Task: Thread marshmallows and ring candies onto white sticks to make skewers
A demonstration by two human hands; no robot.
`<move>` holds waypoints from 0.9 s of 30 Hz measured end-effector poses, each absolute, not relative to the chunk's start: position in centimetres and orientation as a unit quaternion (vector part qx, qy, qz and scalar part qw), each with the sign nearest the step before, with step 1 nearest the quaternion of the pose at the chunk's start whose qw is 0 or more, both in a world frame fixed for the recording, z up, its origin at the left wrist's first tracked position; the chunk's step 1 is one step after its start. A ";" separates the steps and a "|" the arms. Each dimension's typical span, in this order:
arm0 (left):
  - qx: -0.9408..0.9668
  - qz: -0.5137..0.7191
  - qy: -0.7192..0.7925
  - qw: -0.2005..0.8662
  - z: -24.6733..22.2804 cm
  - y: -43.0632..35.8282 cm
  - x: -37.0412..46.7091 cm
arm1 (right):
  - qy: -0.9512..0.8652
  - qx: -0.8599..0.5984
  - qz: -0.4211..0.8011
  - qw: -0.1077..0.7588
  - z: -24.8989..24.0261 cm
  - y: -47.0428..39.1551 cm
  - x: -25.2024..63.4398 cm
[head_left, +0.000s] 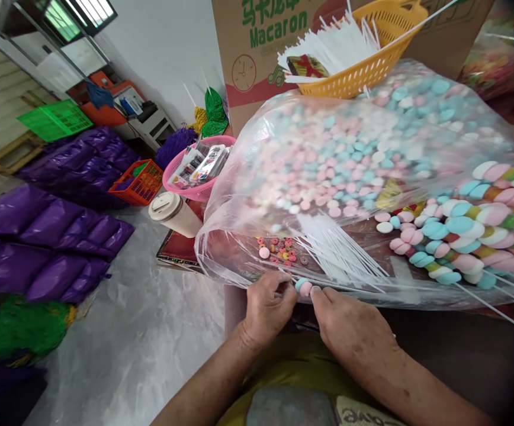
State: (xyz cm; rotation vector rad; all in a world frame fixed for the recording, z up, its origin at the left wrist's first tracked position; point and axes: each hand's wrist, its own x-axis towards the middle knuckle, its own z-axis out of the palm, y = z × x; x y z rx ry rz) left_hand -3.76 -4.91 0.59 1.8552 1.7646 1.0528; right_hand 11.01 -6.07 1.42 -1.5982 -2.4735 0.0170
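Note:
My left hand [268, 305] is closed in a pinch on a thin white stick [286, 273], whose tip shows above the fingers. Just right of it, my right hand [355, 322] grips a pink and blue marshmallow [304, 287] between thumb and fingers. Whether the marshmallow is on the stick I cannot tell. Beyond the hands lie small ring-shaped candies [283, 249] and a fanned bundle of white sticks [341, 251]. A large clear plastic bag [221, 236] holds many pink, blue and white marshmallows [328, 160]. Finished-looking marshmallow skewers [474, 236] are piled at the right.
A yellow basket [355, 74] of white sticks sits atop the bag, before a cardboard box [257, 71]. A lidded cup [174, 213] and a pink basket [199, 192] stand at the table's left. Purple packages [39, 236] and an orange crate [138, 184] are on the floor.

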 end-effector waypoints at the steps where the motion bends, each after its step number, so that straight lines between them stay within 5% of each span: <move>1: 0.651 0.373 0.620 0.230 0.7 -4.8 -3.8 | -0.835 -0.539 0.016 0.106 1.1 -5.9 11.2; 4: 0.604 0.398 0.606 0.332 1.5 -3.1 -5.1 | -0.819 -0.550 0.057 0.154 0.1 -5.1 12.1; 7: 0.586 0.391 0.655 0.273 2.2 0.5 -7.8 | -0.801 -0.557 0.093 0.201 -0.6 -4.6 12.8; 11: 0.622 0.213 0.701 0.278 1.5 4.8 -9.8 | -0.807 -0.541 0.099 0.216 -0.7 -4.9 12.8; 19: 0.591 0.261 0.691 0.323 0.8 5.3 -8.9 | -0.804 -0.552 0.061 0.211 -0.5 -5.2 12.9; 27: 0.307 0.381 0.526 0.696 2.1 0.5 -8.2 | -0.818 -0.525 0.088 0.217 -0.1 -5.0 12.2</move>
